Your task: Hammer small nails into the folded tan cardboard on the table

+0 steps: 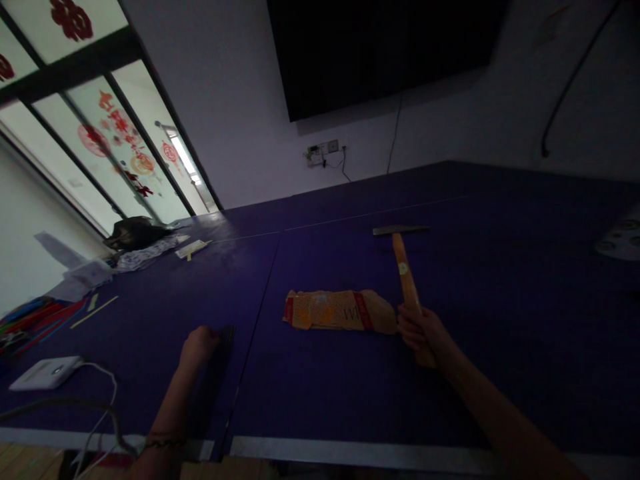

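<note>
My right hand is wrapped round the wooden handle of a hammer. The hammer's narrow metal head points up and away from me, over the purple table. Left of that hand lies a flattened piece of brown packaging with red bands, its right end close to my fingers. My left hand is closed low over the table's left part, by the seam. At its fingertips is a small dark object with thin parallel lines; the dim light hides its kind.
A white device with a cable sits at the left front. Behind it are coloured strips, a black bag and a small white tray. A pale round-cornered object stands at the right edge. Wall sockets are behind the table.
</note>
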### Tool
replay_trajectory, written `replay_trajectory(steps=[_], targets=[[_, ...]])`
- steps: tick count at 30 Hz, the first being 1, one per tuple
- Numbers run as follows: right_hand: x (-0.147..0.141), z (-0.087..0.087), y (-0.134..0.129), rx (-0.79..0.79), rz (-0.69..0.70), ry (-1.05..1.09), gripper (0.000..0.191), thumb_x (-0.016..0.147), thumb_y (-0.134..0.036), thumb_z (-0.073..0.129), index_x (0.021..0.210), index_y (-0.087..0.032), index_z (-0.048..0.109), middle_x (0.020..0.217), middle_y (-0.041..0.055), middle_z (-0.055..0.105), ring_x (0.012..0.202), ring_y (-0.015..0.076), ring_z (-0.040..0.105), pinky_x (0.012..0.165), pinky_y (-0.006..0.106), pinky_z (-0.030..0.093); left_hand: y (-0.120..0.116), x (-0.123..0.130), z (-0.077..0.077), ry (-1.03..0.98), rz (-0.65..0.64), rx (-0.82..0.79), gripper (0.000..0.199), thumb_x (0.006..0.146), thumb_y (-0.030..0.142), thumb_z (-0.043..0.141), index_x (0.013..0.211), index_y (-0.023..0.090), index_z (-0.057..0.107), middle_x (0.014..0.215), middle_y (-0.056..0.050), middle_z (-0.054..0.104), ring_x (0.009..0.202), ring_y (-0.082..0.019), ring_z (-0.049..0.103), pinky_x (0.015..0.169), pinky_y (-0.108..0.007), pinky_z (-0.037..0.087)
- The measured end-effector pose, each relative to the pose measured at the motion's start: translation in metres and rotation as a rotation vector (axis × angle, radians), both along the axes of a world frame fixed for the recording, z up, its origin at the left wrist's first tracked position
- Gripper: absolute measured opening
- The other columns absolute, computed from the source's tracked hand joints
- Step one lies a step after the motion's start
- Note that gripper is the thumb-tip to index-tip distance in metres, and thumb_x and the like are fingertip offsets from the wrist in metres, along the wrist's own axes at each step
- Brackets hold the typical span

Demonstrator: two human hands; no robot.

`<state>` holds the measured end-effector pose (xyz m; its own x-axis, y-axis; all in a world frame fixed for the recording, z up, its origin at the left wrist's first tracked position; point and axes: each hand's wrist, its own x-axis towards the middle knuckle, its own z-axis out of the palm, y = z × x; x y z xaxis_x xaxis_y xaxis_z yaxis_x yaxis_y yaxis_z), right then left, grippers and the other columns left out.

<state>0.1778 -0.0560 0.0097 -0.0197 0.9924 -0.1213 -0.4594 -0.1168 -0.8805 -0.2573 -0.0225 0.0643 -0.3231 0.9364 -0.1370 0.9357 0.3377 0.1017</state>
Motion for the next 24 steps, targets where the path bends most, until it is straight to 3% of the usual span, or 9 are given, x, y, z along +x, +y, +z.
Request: replay_trajectory(steps=[4, 8, 12, 16, 19, 24], targets=[[-0.002, 0.002, -0.001, 0.006, -0.013, 0.013, 0.048, 0.049, -0.046, 0.073, 0.052, -0.019, 0.034, 0.035, -0.0126, 0.025, 0.026, -0.0003, 0.019, 0.022, 0.013, 0.022, -0.002, 0.017, 0.014, -0.254, -0.111, 0.091, 0.02, 0.069, 0.019, 0.047, 0.073, 0.013, 0.066, 0.075, -0.004, 0.068, 0.077, -0.021, 0.062, 0.064, -0.022, 0.042], [-0.004, 0.002, -0.001, -0.009, -0.004, 0.007, 0.049, 0.05, -0.047, 0.072, 0.051, -0.019, 0.032, 0.035, -0.0125, 0.024, 0.027, -0.0004, 0.018, 0.022, 0.013, 0.021, -0.002, 0.067, 0.016, -0.631, -0.326, 0.218, 0.023, 0.069, 0.026, 0.05, 0.081, 0.013, 0.066, 0.08, -0.003, 0.068, 0.079, -0.018, 0.06, 0.069, -0.023, 0.045], [-0.004, -0.001, 0.0, -0.039, -0.005, -0.009, 0.049, 0.048, -0.046, 0.072, 0.052, -0.02, 0.032, 0.035, -0.0132, 0.023, 0.026, -0.0001, 0.018, 0.022, 0.014, 0.021, 0.01, 0.138, -0.004, -0.884, -0.519, 0.325, 0.021, 0.068, 0.028, 0.055, 0.078, 0.013, 0.066, 0.081, -0.006, 0.068, 0.077, -0.017, 0.06, 0.072, -0.025, 0.045], [-0.002, -0.004, 0.003, -0.06, -0.007, -0.021, 0.049, 0.046, -0.045, 0.072, 0.052, -0.02, 0.031, 0.035, -0.013, 0.024, 0.026, -0.0001, 0.019, 0.022, 0.014, 0.022, 0.026, 0.193, -0.033, -0.905, -0.609, 0.353, 0.017, 0.067, 0.029, 0.059, 0.065, 0.014, 0.066, 0.068, -0.003, 0.066, 0.066, -0.016, 0.059, 0.065, -0.026, 0.044], [-0.002, -0.005, 0.005, -0.071, -0.016, -0.023, 0.049, 0.045, -0.045, 0.072, 0.053, -0.02, 0.031, 0.033, -0.0132, 0.024, 0.025, 0.0003, 0.019, 0.022, 0.014, 0.021, 0.035, 0.213, -0.05, -0.888, -0.672, 0.398, 0.014, 0.067, 0.027, 0.06, 0.063, 0.014, 0.065, 0.067, -0.003, 0.066, 0.066, -0.015, 0.058, 0.063, -0.024, 0.043], [0.0, -0.005, 0.007, -0.082, -0.008, -0.018, 0.05, 0.044, -0.045, 0.072, 0.053, -0.021, 0.029, 0.031, -0.0137, 0.023, 0.025, 0.0005, 0.018, 0.022, 0.014, 0.019, 0.042, 0.217, -0.068, -0.822, -0.722, 0.428, 0.01, 0.065, 0.024, 0.064, 0.065, 0.015, 0.066, 0.064, -0.002, 0.065, 0.059, -0.013, 0.056, 0.059, -0.023, 0.043]])
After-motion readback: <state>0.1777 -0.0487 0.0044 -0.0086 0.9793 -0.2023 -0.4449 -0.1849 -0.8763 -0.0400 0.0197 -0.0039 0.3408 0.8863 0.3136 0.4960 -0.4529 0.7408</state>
